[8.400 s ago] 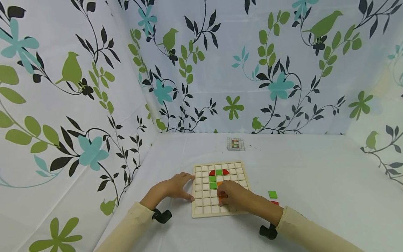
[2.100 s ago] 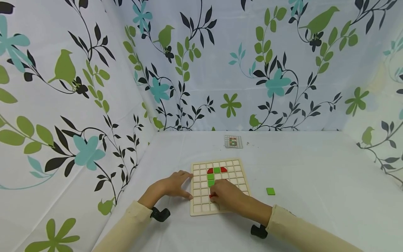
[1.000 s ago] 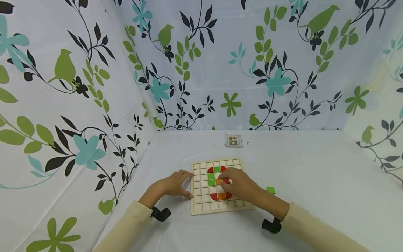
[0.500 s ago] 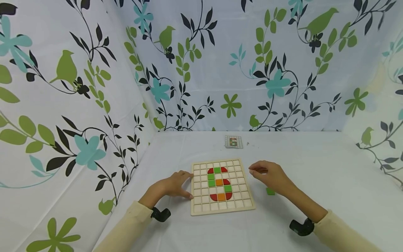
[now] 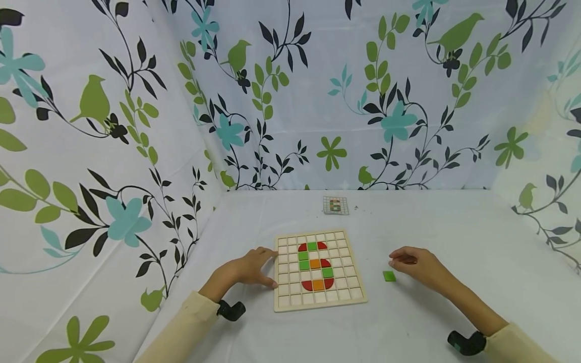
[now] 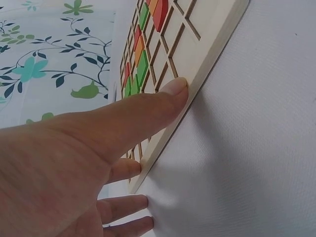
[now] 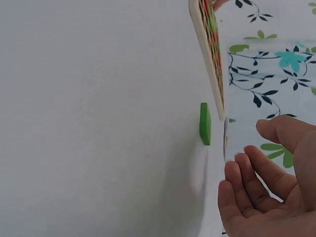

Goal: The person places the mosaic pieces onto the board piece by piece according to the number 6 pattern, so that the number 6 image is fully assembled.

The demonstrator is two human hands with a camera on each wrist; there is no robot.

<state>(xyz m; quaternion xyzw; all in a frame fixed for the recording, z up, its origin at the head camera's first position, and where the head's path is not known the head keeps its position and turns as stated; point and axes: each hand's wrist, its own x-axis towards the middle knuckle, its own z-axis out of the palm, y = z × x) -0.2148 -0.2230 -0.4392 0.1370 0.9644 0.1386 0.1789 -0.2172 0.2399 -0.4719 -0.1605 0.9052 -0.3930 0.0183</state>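
My left hand point(image 5: 250, 267) rests against the left edge of a square wooden grid board point(image 5: 289, 301); in the left wrist view its thumb point(image 6: 148, 106) lies along the rim with fingers extended. Red, green and orange tiles fill some cells in an S-like shape, with an orange tile point(image 5: 315, 263) at its middle and red rounded pieces at several corners. To the right of the board, a loose green square tile point(image 5: 389, 276) lies on the table. My right hand point(image 5: 419, 264) hovers just beside and above that tile, fingers loosely curved and nothing between thumb and fingertips in the right wrist view.
A small card point(image 5: 335, 205) printed with a grid and a coloured pattern lies behind the board. White cloth covers the table point(image 5: 436, 222). Patterned curtains point(image 5: 290, 101) hang at the back and sides.
My right hand has moved off the board to the right, over toward the loose green tile. A red tile formerly beside that one is gone from there, and the board's pattern has gained pieces. My left hand stays put.
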